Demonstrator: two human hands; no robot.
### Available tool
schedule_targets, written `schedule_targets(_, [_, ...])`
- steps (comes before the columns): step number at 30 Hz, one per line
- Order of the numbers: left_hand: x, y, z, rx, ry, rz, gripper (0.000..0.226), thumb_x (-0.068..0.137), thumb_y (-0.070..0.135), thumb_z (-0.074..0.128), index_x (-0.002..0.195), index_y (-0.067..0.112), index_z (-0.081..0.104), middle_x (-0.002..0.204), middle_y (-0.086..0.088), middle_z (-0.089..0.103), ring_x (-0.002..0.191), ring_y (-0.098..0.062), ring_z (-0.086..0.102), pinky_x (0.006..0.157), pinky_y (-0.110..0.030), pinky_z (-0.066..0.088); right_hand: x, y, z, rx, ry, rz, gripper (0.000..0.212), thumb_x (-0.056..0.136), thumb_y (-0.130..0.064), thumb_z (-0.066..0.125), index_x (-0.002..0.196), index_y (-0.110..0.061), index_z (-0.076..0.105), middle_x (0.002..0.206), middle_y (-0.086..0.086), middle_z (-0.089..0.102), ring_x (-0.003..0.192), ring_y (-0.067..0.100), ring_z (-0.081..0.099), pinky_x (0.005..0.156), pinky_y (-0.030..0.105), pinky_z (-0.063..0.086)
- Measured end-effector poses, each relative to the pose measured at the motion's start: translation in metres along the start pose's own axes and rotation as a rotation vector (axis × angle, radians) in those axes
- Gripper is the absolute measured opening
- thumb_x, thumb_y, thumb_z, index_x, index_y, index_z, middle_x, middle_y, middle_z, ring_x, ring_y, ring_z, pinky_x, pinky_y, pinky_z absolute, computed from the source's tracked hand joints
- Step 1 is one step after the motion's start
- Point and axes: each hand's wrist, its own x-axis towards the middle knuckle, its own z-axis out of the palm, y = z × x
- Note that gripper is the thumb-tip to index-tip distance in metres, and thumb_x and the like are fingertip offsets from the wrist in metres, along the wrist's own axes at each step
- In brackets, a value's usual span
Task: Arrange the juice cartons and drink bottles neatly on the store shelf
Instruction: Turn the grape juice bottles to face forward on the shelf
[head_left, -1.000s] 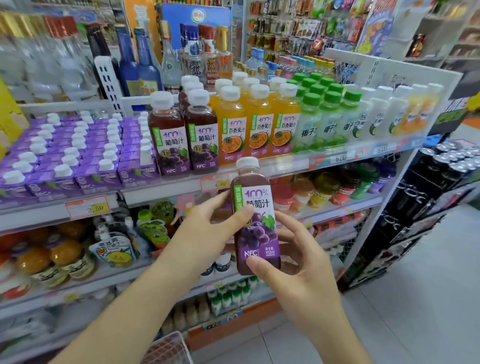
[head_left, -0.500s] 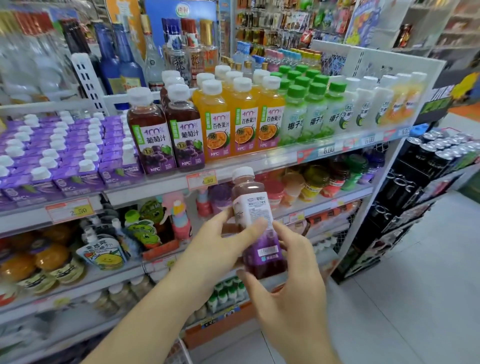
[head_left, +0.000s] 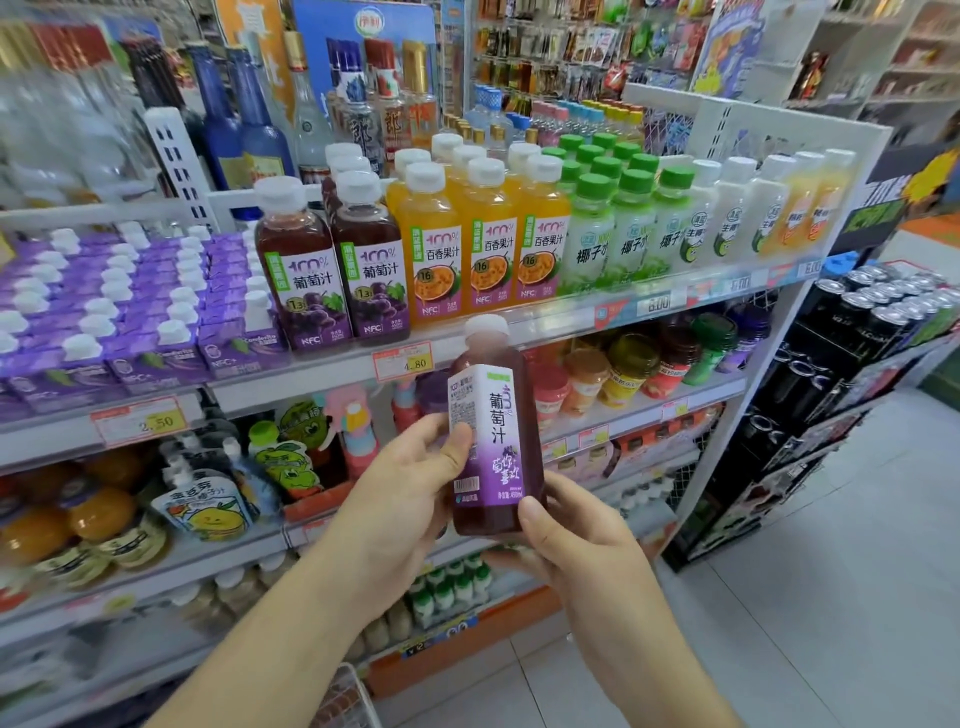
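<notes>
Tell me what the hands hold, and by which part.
Both hands grip one dark purple grape juice bottle: left hand at its labelled middle, right hand round its base.

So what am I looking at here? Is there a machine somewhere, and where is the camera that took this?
No machine here: a person works with two bare hands, and the single camera sits on their head, looking forward and down, so you see what they see. They stand before a store shelf. The left hand and the right hand together hold one grape juice bottle, dark purple with a white cap, upright in front of the shelf, with a side panel of its label turned towards the camera. On the shelf behind stand two matching grape juice bottles, then orange passion fruit bottles, then green-capped coconut drinks. To the left lie rows of purple juice cartons. Black cans fill a rack on the right.
</notes>
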Motion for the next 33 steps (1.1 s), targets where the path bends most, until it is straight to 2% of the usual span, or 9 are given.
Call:
schedule_targets(2, [0.000,0.005,-0.001,0.119,-0.036,0.004,0.030,0.109,0.036,0.049,0.131,0.027,0.068,0.118,0.000,0.079,0.110,-0.021,0.075,0.105,-0.048,0.056,-0.002,0.000,0.000,-0.117,0.077,-0.069,0.032,0.094,-0.029,0.070,0.123,-0.018,0.071,0.110,0.007,0.080,0.104,0.030,0.077,0.088,0.045,0.064])
schedule_targets(6, [0.001,0.013,-0.002,0.192,-0.046,0.034,0.028,0.105,0.040,0.057,0.126,0.028,0.071,0.105,0.002,0.082,0.095,-0.013,0.078,0.076,-0.032,0.064,-0.006,-0.004,0.003,-0.334,0.206,-0.174,0.035,0.093,-0.025,0.080,0.124,-0.035,0.067,0.107,-0.008,0.079,0.100,0.014,0.076,0.088,0.038,0.062])
schedule_targets(11, [0.001,0.017,-0.006,0.138,0.041,0.110,0.032,0.098,0.024,0.071,0.130,0.025,0.069,0.110,-0.008,0.079,0.100,-0.024,0.078,0.078,-0.045,0.066,-0.008,-0.002,0.006,-0.543,0.286,-0.252,0.062,0.080,-0.042,0.090,0.133,-0.049,0.059,0.119,-0.022,0.069,0.111,0.005,0.069,0.094,0.031,0.060])
schedule_targets(13, [-0.001,0.018,-0.004,0.123,0.046,0.105,0.029,0.100,0.022,0.068,0.129,0.022,0.064,0.106,-0.007,0.081,0.099,-0.025,0.078,0.074,-0.046,0.066,-0.007,-0.002,0.007,-0.617,0.294,-0.341,0.054,0.078,-0.042,0.091,0.123,-0.054,0.064,0.113,-0.021,0.064,0.107,0.006,0.068,0.092,0.032,0.059])
schedule_targets(15, [-0.002,0.019,-0.002,0.130,0.028,0.094,0.024,0.102,0.028,0.067,0.126,0.025,0.067,0.102,0.000,0.081,0.100,-0.019,0.078,0.070,-0.044,0.066,-0.007,-0.003,0.009,-0.691,0.316,-0.468,0.052,0.077,-0.037,0.094,0.116,-0.056,0.066,0.103,-0.017,0.061,0.100,0.008,0.068,0.088,0.024,0.057])
schedule_targets(18, [-0.005,0.020,0.000,0.122,-0.073,0.059,0.030,0.099,0.040,0.066,0.128,0.036,0.070,0.110,0.009,0.080,0.103,-0.009,0.076,0.070,-0.039,0.065,-0.009,-0.001,0.011,-0.848,0.376,-0.624,0.069,0.075,-0.033,0.095,0.134,-0.046,0.063,0.107,-0.015,0.054,0.103,0.006,0.062,0.087,0.009,0.047])
schedule_targets(21, [-0.006,0.018,0.002,0.128,-0.088,0.050,0.041,0.091,0.044,0.070,0.130,0.031,0.070,0.116,0.002,0.080,0.109,-0.013,0.075,0.071,-0.037,0.064,-0.011,0.005,0.012,-0.927,0.329,-0.659,0.082,0.077,-0.032,0.094,0.150,-0.034,0.055,0.121,-0.016,0.049,0.112,0.005,0.058,0.092,0.008,0.046])
schedule_targets(27, [-0.001,0.013,-0.009,-0.030,-0.011,0.040,0.044,0.093,0.032,0.072,0.132,0.010,0.066,0.126,-0.015,0.075,0.116,-0.036,0.073,0.097,-0.060,0.059,-0.011,-0.002,0.003,-0.842,0.015,-0.509,0.088,0.084,-0.026,0.090,0.155,-0.052,0.043,0.149,-0.016,0.042,0.141,0.012,0.047,0.113,0.025,0.046])
schedule_targets(33, [-0.002,0.012,-0.006,-0.097,-0.021,0.003,0.047,0.094,0.032,0.067,0.135,0.009,0.063,0.123,-0.019,0.075,0.110,-0.038,0.074,0.097,-0.067,0.056,-0.005,-0.009,-0.007,-0.650,0.020,-0.430,0.078,0.089,0.005,0.079,0.146,-0.043,0.054,0.136,-0.016,0.062,0.126,0.011,0.064,0.096,0.028,0.059])
